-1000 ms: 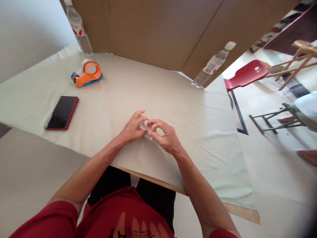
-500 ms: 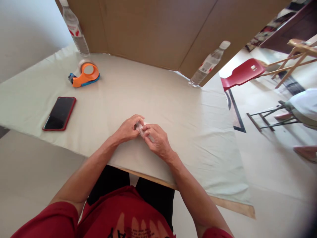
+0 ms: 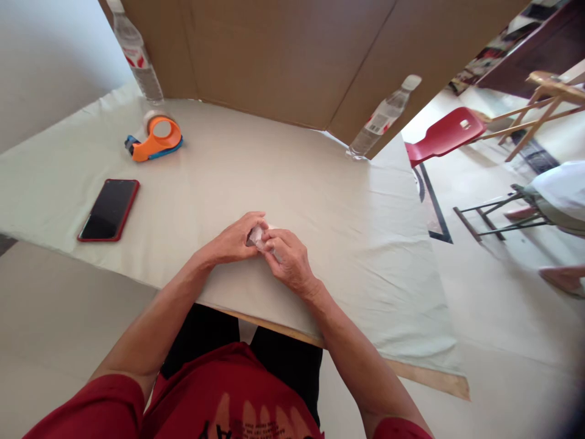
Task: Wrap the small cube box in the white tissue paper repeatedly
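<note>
A small crumpled piece of clear plastic is between my two hands, just above the cloth near the table's front edge. My left hand curls around its left side, thumb and fingers closed on it. From the right, my right hand pinches it with bent fingers. The fingers cover much of the plastic, so its full shape is hidden. A dark patch shows inside the curl of my left hand; I cannot tell what it is.
On the left lie a red-edged phone and an orange tape dispenser. Water bottles stand at the left and right against an upright cardboard panel. Beyond the table are a red chair and a seated person.
Both hands stay in nearly the same place. The plastic between them has shifted slightly and shows a little more on the left-hand side. The view has moved very slightly.
</note>
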The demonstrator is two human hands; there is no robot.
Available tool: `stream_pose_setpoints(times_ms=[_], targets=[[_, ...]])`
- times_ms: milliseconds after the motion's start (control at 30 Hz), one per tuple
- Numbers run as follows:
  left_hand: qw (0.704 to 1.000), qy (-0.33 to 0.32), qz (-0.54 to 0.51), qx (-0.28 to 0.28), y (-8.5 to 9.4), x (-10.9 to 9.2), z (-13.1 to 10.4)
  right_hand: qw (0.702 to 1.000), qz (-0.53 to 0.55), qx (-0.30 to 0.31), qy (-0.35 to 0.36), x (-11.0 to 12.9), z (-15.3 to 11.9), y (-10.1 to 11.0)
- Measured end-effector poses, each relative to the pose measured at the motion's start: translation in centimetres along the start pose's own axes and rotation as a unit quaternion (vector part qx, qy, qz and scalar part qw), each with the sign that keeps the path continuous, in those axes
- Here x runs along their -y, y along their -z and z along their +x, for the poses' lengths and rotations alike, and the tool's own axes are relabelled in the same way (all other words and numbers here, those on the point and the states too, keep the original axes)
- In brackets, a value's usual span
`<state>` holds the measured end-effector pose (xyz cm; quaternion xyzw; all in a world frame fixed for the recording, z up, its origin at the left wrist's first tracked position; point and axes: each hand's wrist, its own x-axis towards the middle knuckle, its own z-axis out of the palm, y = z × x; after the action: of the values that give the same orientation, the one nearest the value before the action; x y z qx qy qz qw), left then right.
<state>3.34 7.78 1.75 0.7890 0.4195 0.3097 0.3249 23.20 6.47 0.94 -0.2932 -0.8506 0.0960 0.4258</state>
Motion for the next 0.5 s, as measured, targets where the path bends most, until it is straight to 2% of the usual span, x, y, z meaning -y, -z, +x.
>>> stream_pose_setpoints(times_ms=[267,500], targets=[[0.996,-0.015,0.004,-0.087,-0.9,-0.2,0.3,0.999,0.032,-0.029,-0.023,-0.2,0.1,-0.2],[0.993,0.031,-0.046,-0.102,-1.3,-0.3,0.5,0.99,0.098,-0.032,-0.097,-0.1,0.3,0.3]])
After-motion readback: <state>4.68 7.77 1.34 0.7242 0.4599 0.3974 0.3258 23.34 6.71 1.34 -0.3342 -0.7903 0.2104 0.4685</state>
